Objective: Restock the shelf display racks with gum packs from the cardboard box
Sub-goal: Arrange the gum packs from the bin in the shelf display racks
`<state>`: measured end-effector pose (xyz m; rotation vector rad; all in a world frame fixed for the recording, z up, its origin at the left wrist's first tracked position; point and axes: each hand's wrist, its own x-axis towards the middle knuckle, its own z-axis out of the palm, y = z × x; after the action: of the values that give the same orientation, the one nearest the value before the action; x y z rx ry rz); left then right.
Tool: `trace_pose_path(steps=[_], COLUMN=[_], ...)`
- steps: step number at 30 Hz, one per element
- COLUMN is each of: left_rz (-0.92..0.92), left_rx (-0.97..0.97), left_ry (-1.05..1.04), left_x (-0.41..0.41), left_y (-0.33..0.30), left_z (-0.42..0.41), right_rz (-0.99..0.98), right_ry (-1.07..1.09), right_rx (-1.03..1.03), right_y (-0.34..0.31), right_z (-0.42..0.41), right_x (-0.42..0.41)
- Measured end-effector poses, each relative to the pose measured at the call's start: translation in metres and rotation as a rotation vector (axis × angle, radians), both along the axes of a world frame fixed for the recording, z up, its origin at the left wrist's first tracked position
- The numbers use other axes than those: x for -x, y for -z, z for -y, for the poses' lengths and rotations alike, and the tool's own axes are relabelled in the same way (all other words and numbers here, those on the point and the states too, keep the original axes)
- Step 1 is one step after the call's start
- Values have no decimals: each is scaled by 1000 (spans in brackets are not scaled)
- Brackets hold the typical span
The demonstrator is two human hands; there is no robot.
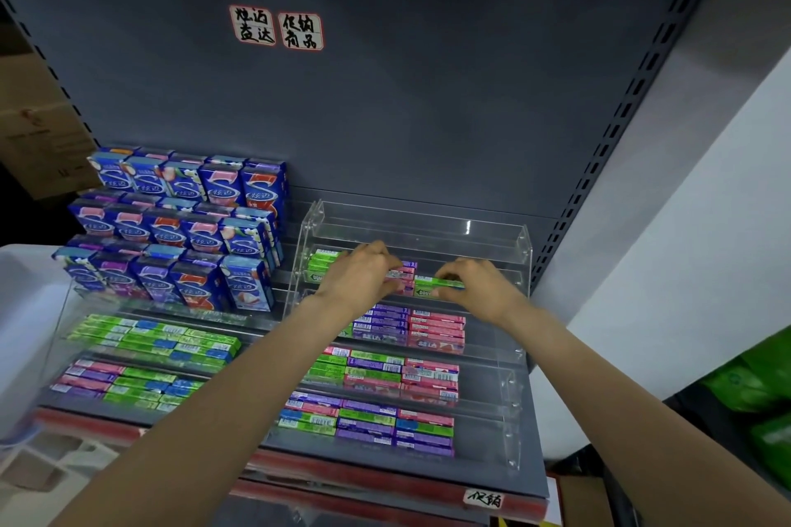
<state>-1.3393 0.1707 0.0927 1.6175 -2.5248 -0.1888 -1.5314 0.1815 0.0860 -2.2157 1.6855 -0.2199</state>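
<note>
Now both hands work at the second tier from the top of the clear rack (520, 265) on the right of the shelf (530, 462). Left hand (361, 274): fingers curled down over pink gum packs (402, 275) in that tier; whether the grip actually pinches them, cannot tell. Right hand (473, 285): grip pinching a green gum pack (436, 282), held flat, lying on top of another green pack at the tier's front. More green packs (323, 263) sit at the tier's left end. Top tier bare. Lower tiers carry purple, pink and green packs in rows. Second clear rack (68, 312) to the left holds green, blue and pink packs, with blue boxes (179, 227) stacked behind in three steps. Two handwritten labels (276, 28) stuck on the grey back panel. Cardboard box (38, 128) at the far left edge, beyond the shelf.
</note>
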Motion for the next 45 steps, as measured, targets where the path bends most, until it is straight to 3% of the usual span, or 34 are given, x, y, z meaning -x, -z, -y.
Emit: trace_pose_path(steps=[9,19,26,31,37,45], left_rz=[-100,-482,-565,-481,-399,-240], left_rx=[53,118,163,132,-44,-264], left_ry=[-32,-238,-450,-569,-708,-876], left_x=[-8,-96,-257,-403,-560,-710], left_y=[-7,-26,-20,5,55,135], left_z=[-5,-24,-50,-72,-77,-75], right_rz=[62,277,347,333,314,257], right_ry=[6,-44,-193,-261,-322,-324], right_rx=[67,231,212,121,-50,-322], right_y=[-8,-30,-32,-12,26,104], right_z=[-4,-7,-10,-19,-13,23], right_x=[-9,-112,-286,-432,-581,-716])
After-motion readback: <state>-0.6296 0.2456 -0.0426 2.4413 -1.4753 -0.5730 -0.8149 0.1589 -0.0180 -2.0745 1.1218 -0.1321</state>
